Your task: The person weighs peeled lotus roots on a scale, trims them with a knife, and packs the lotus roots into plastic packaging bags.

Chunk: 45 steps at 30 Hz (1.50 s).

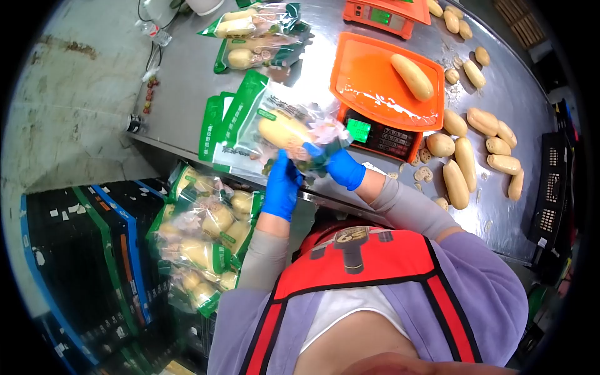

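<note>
At the left, dark crates (75,250) with blue and green rims stand stacked beside the near edge of the worktop (178,84). Just right of them, below that edge, lies a heap of filled bags (219,222); what bears it is mostly hidden (perhaps another crate). It sits close to the person's left side, probably so that bags can be put down within easy reach.

On the worktop, flat green-topped bags (211,128) lie overlapped near the left hand, likely kept there for picking up one by one. Farther off, two filled bags (259,40) lie apart from them.

The held bag (281,129), with a pale root piece inside, is over the near edge of the worktop, left of the orange scale. The gloved left hand (283,187) grips its near edge, fingers bent up against the film. The gloved right hand (345,170) grasps its right end, a finger laid across the front; the two grips seem meant to keep the slack film steady around the contents.

Next comes the orange scale (347,69), one root piece (412,77) lying slantwise on its tray, its lit display turned toward the person, presumably for reading. To the right, loose root pieces (462,162) are scattered, with cut slices (424,174) just beside the scale's base.
</note>
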Tool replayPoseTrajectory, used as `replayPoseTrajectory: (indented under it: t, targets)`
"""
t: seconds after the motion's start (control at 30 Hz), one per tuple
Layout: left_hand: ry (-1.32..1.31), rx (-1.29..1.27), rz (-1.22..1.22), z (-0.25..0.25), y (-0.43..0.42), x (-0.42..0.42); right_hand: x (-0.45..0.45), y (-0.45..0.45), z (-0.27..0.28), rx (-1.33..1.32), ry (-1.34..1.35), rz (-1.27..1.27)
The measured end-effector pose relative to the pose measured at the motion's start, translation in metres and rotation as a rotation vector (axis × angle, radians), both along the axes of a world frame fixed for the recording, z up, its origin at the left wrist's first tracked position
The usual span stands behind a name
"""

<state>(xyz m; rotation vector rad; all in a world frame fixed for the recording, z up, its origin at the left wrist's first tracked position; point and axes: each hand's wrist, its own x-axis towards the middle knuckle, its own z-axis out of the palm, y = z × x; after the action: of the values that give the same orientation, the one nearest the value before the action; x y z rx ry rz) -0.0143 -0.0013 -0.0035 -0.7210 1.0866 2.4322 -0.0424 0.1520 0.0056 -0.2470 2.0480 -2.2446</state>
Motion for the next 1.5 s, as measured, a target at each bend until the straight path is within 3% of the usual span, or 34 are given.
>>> replayPoseTrajectory:
  t: [0.03, 0.1, 0.17, 0.23, 0.27, 0.3, 0.37, 0.43, 0.5, 0.53, 0.57, 0.6, 0.67, 0.8, 0.87, 0.9, 0.93, 0.97, 1.03, 1.1, 1.13, 1.2, 1.23, 1.3, 1.33, 1.37, 1.4, 1.43, 1.5]
  targets:
    - [-0.002, 0.0, 0.007, 0.005, 0.002, 0.0, 0.001, -0.002, 0.009, -0.147, -0.272, -0.023]
    - [0.121, -0.417, -0.027, 0.023, 0.005, 0.003, -0.003, 0.0, -0.021, -0.323, -0.232, 0.118]
    - [0.16, -0.487, -0.036, 0.038, 0.005, 0.002, -0.014, -0.007, -0.054, 0.16, -0.126, 0.117]
    - [0.187, -0.567, -0.125, 0.065, 0.008, -0.004, -0.019, -0.02, -0.067, -0.862, -0.391, 0.101]
    - [0.185, -0.567, -0.124, 0.057, 0.002, -0.01, -0.015, -0.02, -0.033, -1.036, -0.47, 0.146]
    - [0.123, -0.587, -0.148, 0.04, -0.009, -0.016, -0.017, -0.019, -0.029, -1.033, -0.476, 0.15]
    - [0.055, -0.61, -0.165, 0.016, -0.022, -0.017, -0.021, -0.021, -0.026, -0.724, -0.344, 0.151]
    - [0.007, -0.589, -0.117, 0.006, -0.024, -0.017, -0.024, -0.025, -0.028, -0.788, -0.347, 0.143]
    - [0.001, -0.599, -0.158, 0.007, -0.022, -0.014, -0.024, -0.022, -0.045, -1.229, -0.436, 0.371]
    - [0.054, -0.591, -0.206, 0.001, -0.023, -0.011, -0.025, -0.026, -0.048, -0.884, -0.371, 0.284]
    - [0.109, -0.583, -0.254, -0.002, -0.023, -0.01, -0.029, -0.026, -0.056, -0.884, -0.373, 0.285]
    - [0.121, -0.555, -0.266, -0.004, -0.025, -0.01, -0.034, -0.026, -0.063, -0.692, -0.228, 0.33]
    - [0.096, -0.523, -0.246, -0.002, -0.028, -0.01, -0.041, -0.018, -0.018, 0.985, 0.429, 0.409]
    - [0.002, -0.462, -0.211, -0.003, -0.032, -0.006, -0.049, -0.022, -0.041, 0.856, 0.229, 0.388]
    - [0.002, -0.51, -0.186, -0.006, -0.033, 0.0, -0.048, -0.018, -0.048, 0.399, 0.011, 0.336]
    - [0.005, -0.52, -0.124, -0.014, -0.035, 0.003, -0.036, -0.01, -0.042, 0.564, 0.088, 0.31]
    - [-0.001, -0.534, -0.094, -0.014, -0.037, 0.004, -0.027, -0.003, -0.047, 0.86, 0.435, 0.17]
    - [-0.011, -0.549, -0.059, -0.012, -0.038, 0.004, -0.015, 0.015, -0.023, 0.613, 0.696, 0.067]
    - [-0.059, -0.54, -0.021, -0.004, -0.039, 0.003, 0.014, 0.061, -0.002, 0.604, 0.06, 0.421]
    - [-0.043, -0.53, 0.046, -0.009, -0.041, 0.002, 0.027, 0.103, 0.026, 0.299, -0.142, -0.043]
    - [-0.043, -0.53, 0.042, -0.011, -0.042, 0.003, 0.024, 0.13, 0.015, 0.171, 0.073, -0.317]
    - [0.009, -0.532, 0.043, -0.014, -0.044, 0.002, -0.003, 0.165, 0.054, 0.265, 0.208, -0.863]
    - [0.013, -0.539, 0.04, -0.015, -0.044, 0.001, -0.018, 0.199, 0.041, 0.565, 0.384, -0.979]
    - [0.095, -0.529, -0.007, -0.017, -0.049, 0.0, -0.038, 0.238, 0.019, 0.965, 0.36, -0.962]
    - [0.171, -0.635, -0.07, -0.02, -0.052, 0.0, -0.049, 0.259, -0.006, 1.129, 0.4, -0.875]
    - [0.134, -0.571, -0.033, -0.014, -0.049, -0.001, -0.054, 0.251, -0.005, 1.287, 0.443, -0.776]
    - [0.118, -0.562, -0.027, -0.009, -0.047, -0.002, -0.052, 0.239, -0.006, 1.175, 0.437, -0.865]
    - [0.106, -0.549, -0.022, -0.007, -0.046, -0.003, -0.045, 0.224, 0.014, 1.251, 0.426, -0.75]
    - [0.07, -0.537, -0.017, -0.004, -0.046, -0.004, -0.029, 0.187, 0.034, 1.121, 0.376, -0.682]
